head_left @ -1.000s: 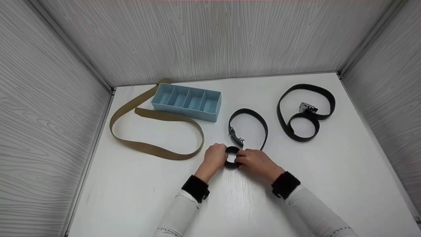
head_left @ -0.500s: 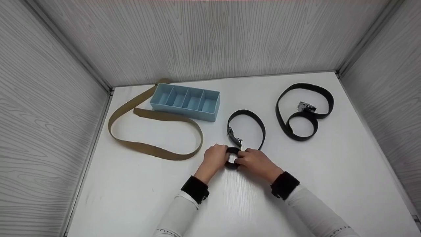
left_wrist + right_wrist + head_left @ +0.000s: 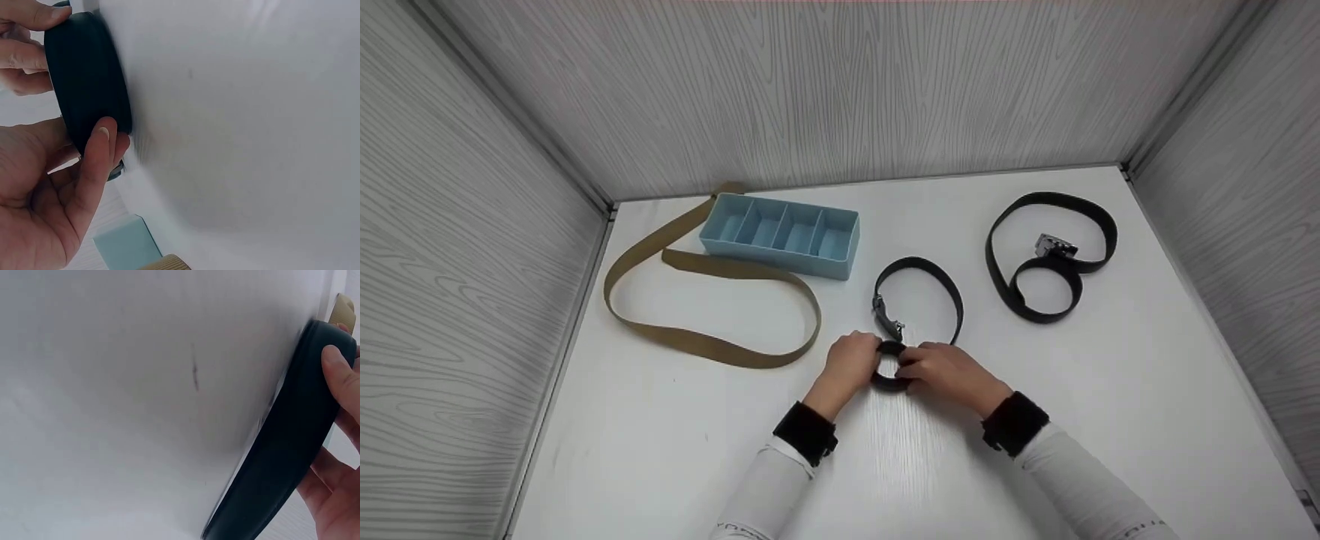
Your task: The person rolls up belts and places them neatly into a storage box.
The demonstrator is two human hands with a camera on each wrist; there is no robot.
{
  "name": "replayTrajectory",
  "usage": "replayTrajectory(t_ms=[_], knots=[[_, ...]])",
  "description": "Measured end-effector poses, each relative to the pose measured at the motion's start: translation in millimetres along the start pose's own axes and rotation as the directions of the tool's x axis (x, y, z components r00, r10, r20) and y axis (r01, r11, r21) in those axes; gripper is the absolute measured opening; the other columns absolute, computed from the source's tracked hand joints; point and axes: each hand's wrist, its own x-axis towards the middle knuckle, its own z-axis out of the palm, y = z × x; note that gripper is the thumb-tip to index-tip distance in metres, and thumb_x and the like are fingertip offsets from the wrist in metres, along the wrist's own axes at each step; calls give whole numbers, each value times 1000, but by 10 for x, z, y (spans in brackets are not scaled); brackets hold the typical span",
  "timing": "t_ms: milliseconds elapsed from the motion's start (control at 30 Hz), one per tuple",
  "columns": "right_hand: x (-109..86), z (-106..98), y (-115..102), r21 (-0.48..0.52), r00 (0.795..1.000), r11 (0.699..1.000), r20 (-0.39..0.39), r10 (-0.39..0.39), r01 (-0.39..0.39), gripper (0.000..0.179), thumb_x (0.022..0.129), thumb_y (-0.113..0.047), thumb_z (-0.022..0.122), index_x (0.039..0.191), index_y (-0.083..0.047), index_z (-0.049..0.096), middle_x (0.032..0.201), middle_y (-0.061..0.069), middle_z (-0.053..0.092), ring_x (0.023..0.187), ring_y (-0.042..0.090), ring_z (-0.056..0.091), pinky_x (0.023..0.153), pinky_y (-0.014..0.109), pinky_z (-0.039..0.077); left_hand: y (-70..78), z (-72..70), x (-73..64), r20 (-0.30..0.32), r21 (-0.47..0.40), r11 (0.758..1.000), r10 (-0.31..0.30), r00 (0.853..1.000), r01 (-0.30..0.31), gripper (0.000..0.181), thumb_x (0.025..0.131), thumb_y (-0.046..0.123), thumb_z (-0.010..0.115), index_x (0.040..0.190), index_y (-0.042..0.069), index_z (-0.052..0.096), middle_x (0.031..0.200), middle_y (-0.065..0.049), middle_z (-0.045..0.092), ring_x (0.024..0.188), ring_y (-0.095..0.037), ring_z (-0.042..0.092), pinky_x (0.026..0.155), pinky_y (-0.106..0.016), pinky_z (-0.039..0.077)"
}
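In the head view both hands hold a black belt (image 3: 891,385) near the middle of the white table. One end is wound into a small ring standing on its edge, and the remaining length curves away beyond in a wider loop. My left hand (image 3: 849,364) grips the ring's left side. Opposite it, my right hand (image 3: 951,373) pinches the right side, fingertips reaching inside the ring. The belt's metal buckle (image 3: 889,321) lies just beyond the ring. In the left wrist view, fingers press the flat outer face of the belt (image 3: 87,73) close above the tabletop.
A light blue box (image 3: 780,255) with several compartments stands at the back left. Around it curves a tan belt (image 3: 709,343). Another black belt (image 3: 1048,196) with a metal buckle lies loosely looped at the right. Wood-grain panels (image 3: 840,97) enclose the table's back and sides.
The black belt's wider loop and buckle have shifted slightly toward the hands. Both hands keep their hold on the ring at nearly the same place.
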Motion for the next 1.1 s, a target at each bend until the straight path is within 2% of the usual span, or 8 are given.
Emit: replayTrajectory(t_ms=[167,267,333,433,633,800,1000,1100], knots=[[52,-8,-13,-38,1000,999,8,15,-15,13,74,-19,81,87,-17,79,84,-3,65,71,19,58,60,30,46,47,26,-19,-31,25,997,-71,997,72,12,88,13,65,80,6,70,77,-13,69,69,-32,67,57,-43,52],[72,11,-34,-78,999,996,-11,32,-33,13,73,-23,81,86,-20,79,79,-3,63,64,21,54,55,32,44,65,51,-32,-47,-15,992,-129,990,129,12,87,13,67,81,3,68,78,-15,69,69,-33,68,58,-44,52],[74,26,-46,-107,999,994,-18,35,-36,15,72,-27,82,86,-22,79,77,-3,62,61,22,52,52,33,42,70,57,-34,-39,-39,989,-142,989,140,11,86,11,67,80,2,68,78,-16,69,70,-34,68,58,-44,52],[67,25,-45,-113,1000,993,-9,27,-28,18,71,-26,83,87,-21,79,78,-3,64,62,23,56,53,33,44,71,60,-21,-20,-28,993,-112,993,112,9,85,7,64,79,2,68,78,-16,69,69,-34,68,58,-43,52],[42,-54,-7,-29,999,999,40,25,-24,27,66,-6,86,89,-15,77,96,0,68,81,18,64,68,32,51,36,35,47,-13,38,998,-44,999,45,11,85,8,64,75,6,69,77,-14,70,68,-32,67,57,-43,51],[40,-47,-18,-23,999,1000,44,19,-18,14,74,-10,81,86,-16,77,92,0,65,79,18,61,68,31,49,7,44,52,0,37,999,-7,1000,7,12,88,13,65,80,8,70,79,-13,70,72,-30,68,58,-43,51],[59,-7,-39,-80,1000,997,-12,-21,20,11,76,-11,80,85,-16,77,84,2,63,68,20,58,59,32,47,4,34,2,5,-73,996,-61,998,61,10,89,13,66,82,6,68,81,-14,70,76,-32,68,63,-43,51],[57,-5,-24,-59,1000,998,-5,-25,24,12,75,-13,81,86,-15,78,83,1,65,68,18,60,60,31,48,11,29,-8,26,-98,993,-66,997,69,8,89,9,65,82,5,68,81,-14,70,75,-32,68,63,-43,51]])
